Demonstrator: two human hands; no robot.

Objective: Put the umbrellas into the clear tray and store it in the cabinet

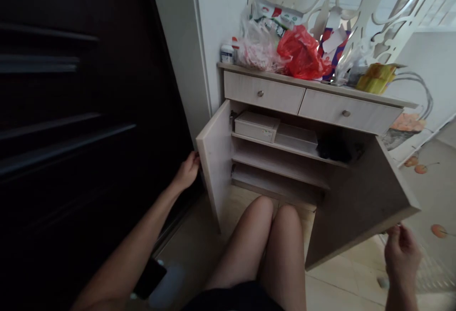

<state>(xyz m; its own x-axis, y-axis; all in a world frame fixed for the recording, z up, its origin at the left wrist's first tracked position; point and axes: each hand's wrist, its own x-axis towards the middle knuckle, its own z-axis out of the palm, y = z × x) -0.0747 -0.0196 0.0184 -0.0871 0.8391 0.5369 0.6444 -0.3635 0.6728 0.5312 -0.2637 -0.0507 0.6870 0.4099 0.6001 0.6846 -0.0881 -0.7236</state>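
Note:
A pale wood-grain cabinet (263, 88) has both of its lower doors standing open. My left hand (188, 172) is closed at the outer face of the left cabinet door (215, 159), its fingertips pinched where a knob would be hidden. On the other side, my right hand (402, 249) is closed at the outer face of the right cabinet door (366, 202), with a bit of metal just showing at the fingertips. Inside, two pale boxes (256, 127) sit on the upper shelf beside a dark item (334, 149) I cannot make out.
A red plastic bag (301, 52), a clear bag (260, 50), a white bottle (227, 53) and a yellow package (376, 77) crowd the cabinet top. Two closed drawers lie beneath it. A dark door (89, 88) stands at left. My knees (261, 211) are between the cabinet doors.

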